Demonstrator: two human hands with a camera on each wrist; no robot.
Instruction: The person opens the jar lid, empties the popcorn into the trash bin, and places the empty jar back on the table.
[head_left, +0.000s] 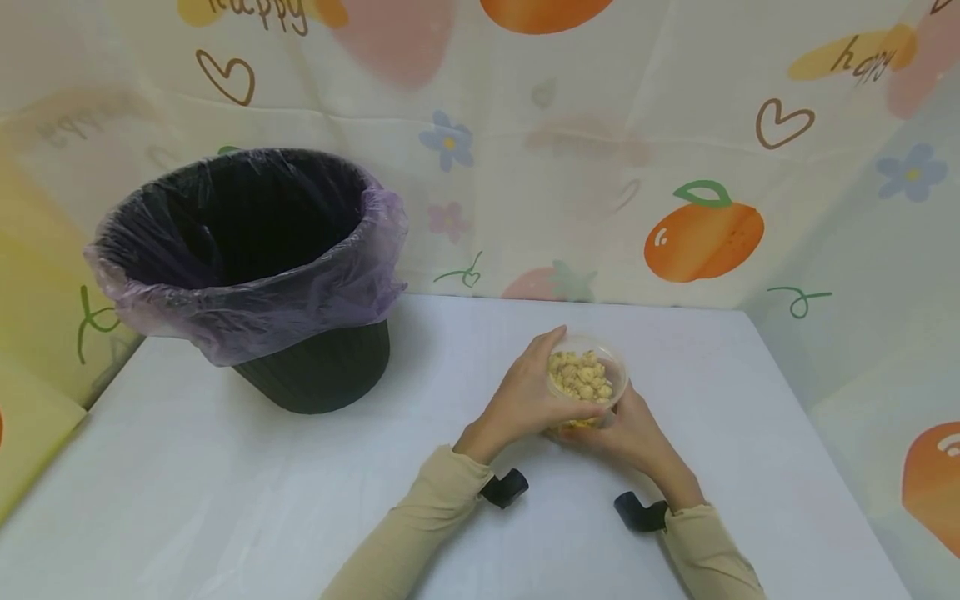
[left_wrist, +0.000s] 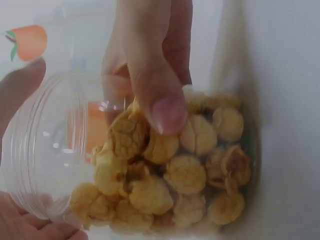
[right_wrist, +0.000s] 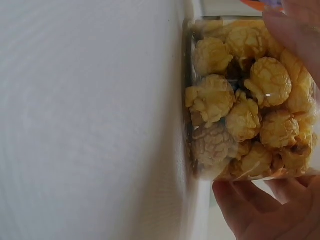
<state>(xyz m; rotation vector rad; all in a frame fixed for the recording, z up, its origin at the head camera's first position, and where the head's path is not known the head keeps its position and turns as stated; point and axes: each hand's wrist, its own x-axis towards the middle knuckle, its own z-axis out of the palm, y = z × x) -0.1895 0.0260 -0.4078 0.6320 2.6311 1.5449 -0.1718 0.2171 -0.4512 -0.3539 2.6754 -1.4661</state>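
A clear plastic jar (head_left: 619,371) of yellow popcorn (head_left: 581,377) stands at the middle right of the table in the head view. My left hand (head_left: 528,392) grips it around its upper part, near the mouth. Lower down, my right hand (head_left: 636,433) holds the jar's side. In the left wrist view, the right thumb (left_wrist: 167,110) presses against the jar wall and ridges ring the jar's top end. Popcorn (right_wrist: 245,100) fills the lower part of the jar in the right wrist view, its base close to the white tabletop.
A black bin (head_left: 315,371) lined with a translucent purple bag (head_left: 360,275) stands at the table's left. A printed cloth (head_left: 487,208) hangs behind the white table (head_left: 300,500). Dark wrist-camera mounts (head_left: 504,489) show at both sleeves.
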